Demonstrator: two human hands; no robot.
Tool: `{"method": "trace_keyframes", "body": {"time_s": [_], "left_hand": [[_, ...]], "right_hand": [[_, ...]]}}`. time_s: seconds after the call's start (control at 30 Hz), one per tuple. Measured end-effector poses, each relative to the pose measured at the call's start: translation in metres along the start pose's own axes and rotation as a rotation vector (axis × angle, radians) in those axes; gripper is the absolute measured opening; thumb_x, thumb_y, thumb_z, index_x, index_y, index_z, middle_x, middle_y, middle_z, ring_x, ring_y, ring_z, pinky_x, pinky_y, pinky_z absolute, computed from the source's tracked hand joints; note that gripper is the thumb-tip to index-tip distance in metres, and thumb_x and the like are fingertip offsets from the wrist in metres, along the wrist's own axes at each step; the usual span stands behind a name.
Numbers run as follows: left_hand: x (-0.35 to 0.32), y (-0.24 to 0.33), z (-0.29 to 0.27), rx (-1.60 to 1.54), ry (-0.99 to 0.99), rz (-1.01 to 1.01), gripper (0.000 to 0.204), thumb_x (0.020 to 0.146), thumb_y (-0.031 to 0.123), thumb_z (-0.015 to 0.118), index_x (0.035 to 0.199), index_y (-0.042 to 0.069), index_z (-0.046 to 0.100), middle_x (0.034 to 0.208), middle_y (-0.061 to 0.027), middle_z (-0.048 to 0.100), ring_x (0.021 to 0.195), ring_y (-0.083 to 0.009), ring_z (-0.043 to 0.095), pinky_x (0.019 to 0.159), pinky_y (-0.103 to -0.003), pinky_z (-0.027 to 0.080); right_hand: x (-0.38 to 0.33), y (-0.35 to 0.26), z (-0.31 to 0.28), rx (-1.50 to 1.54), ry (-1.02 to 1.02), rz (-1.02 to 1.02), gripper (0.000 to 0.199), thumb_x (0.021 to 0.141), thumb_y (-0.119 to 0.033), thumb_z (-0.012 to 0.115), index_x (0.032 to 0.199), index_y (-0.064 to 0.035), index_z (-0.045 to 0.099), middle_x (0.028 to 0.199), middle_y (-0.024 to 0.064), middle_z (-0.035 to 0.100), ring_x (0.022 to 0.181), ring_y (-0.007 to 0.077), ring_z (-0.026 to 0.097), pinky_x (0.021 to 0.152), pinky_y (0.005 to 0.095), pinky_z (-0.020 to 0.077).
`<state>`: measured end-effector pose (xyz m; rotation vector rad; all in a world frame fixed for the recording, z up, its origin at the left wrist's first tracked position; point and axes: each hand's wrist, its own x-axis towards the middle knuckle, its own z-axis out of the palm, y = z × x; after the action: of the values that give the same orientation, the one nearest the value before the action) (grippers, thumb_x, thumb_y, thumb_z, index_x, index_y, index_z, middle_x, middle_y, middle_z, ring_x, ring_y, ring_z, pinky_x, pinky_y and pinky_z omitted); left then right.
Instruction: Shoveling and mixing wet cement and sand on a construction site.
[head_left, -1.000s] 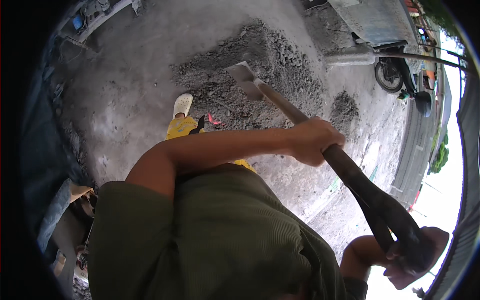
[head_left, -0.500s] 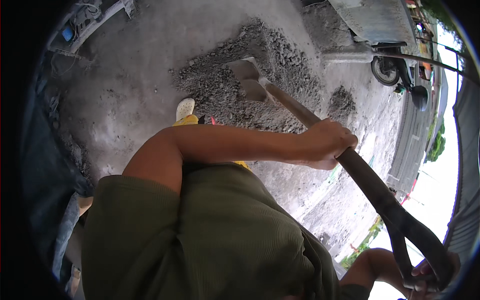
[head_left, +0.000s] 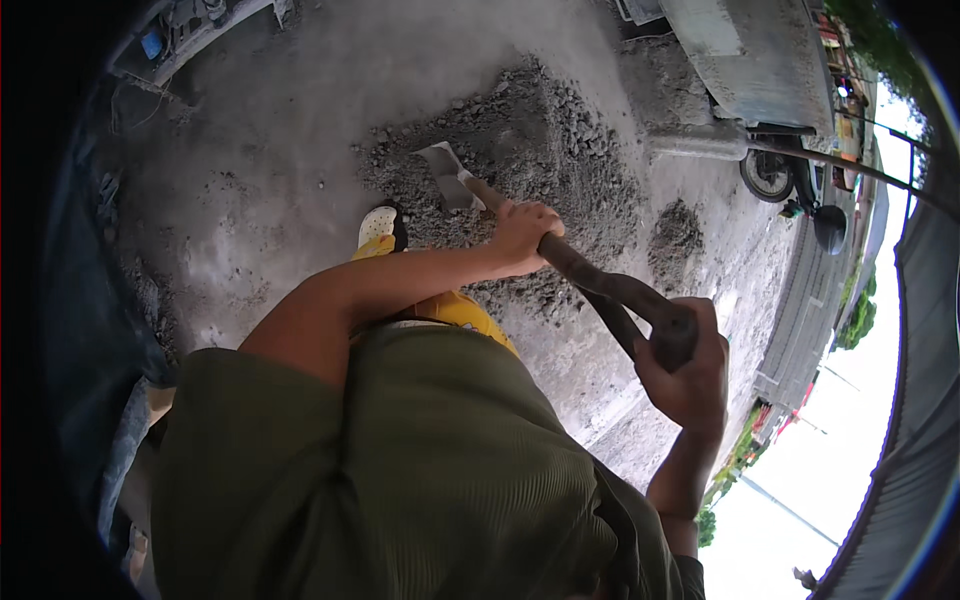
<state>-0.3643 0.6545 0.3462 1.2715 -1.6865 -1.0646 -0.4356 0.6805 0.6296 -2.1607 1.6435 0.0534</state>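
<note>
I hold a shovel slanting across the view, with its blade at the far left end. My left hand is wrapped round the shaft a short way behind the blade. My right hand grips the crossbar of the forked handle at the near right end. The metal blade lies at the left part of a heap of loose grey gravel and sand; whether its edge is dug in I cannot tell. No load shows clearly on it.
A smaller gravel pile lies right of the heap. A motorcycle stands at the far right near a pale cylindrical post. My shoe is left of the blade. A metal frame stands at the far left.
The shovel has shifted forward and left, its blade moving left over the gravel. My right hand has come up and inward with the handle; my left hand now grips closer to the blade.
</note>
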Motion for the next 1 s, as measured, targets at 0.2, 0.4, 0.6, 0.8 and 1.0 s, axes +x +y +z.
{"method": "trace_keyframes", "body": {"time_s": [0.2,0.4,0.6,0.8,1.0], "left_hand": [[0.03,0.124,-0.046,-0.358,0.091,0.388,0.03,0.052,0.006,0.066,0.077,0.012,0.05,0.071,-0.0009,0.052,0.075,-0.0203,0.051,0.067,-0.035,0.035],[0.049,0.079,-0.043,-0.352,0.303,0.361,0.03,0.055,0.0,0.062,0.079,0.011,0.049,0.074,-0.0031,0.051,0.078,-0.0235,0.049,0.072,-0.038,0.035],[0.031,-0.03,-0.01,-0.079,0.309,0.115,0.027,0.058,0.009,0.066,0.076,0.014,0.046,0.076,-0.0004,0.051,0.079,-0.021,0.049,0.07,-0.036,0.032],[0.048,0.109,-0.076,-0.311,0.305,0.427,0.026,0.053,0.003,0.063,0.074,0.011,0.05,0.07,-0.001,0.053,0.071,-0.0209,0.052,0.07,-0.038,0.035],[0.037,0.143,-0.097,-0.317,0.42,0.435,0.024,0.053,0.002,0.061,0.073,0.01,0.049,0.067,-0.0048,0.051,0.069,-0.0242,0.052,0.063,-0.036,0.038]], "right_hand": [[-0.084,-0.061,-0.15,-0.306,0.239,-0.226,0.037,0.058,-0.015,0.064,0.086,0.0007,0.047,0.073,0.0086,0.049,0.063,0.0173,0.05,0.057,0.0274,0.0395],[-0.027,-0.065,-0.067,-0.266,0.371,-0.334,0.025,0.054,-0.008,0.066,0.072,0.0,0.049,0.065,0.0072,0.05,0.054,0.0178,0.05,0.048,0.0285,0.0391],[0.029,-0.038,0.017,-0.045,-0.191,-0.167,0.025,0.054,-0.008,0.06,0.077,-0.0072,0.051,0.061,0.011,0.053,0.056,0.0304,0.054,0.048,0.0351,0.0411],[-0.035,-0.073,-0.126,-0.391,0.293,-0.56,0.022,0.053,-0.017,0.058,0.064,-0.0011,0.047,0.048,0.0073,0.044,0.043,0.0169,0.044,0.042,0.0268,0.0339],[-0.047,-0.089,-0.198,-0.322,-0.271,-0.788,0.033,0.05,-0.013,0.054,0.081,0.0,0.051,0.074,0.0126,0.052,0.052,0.0203,0.051,0.045,0.0267,0.0375]]}}
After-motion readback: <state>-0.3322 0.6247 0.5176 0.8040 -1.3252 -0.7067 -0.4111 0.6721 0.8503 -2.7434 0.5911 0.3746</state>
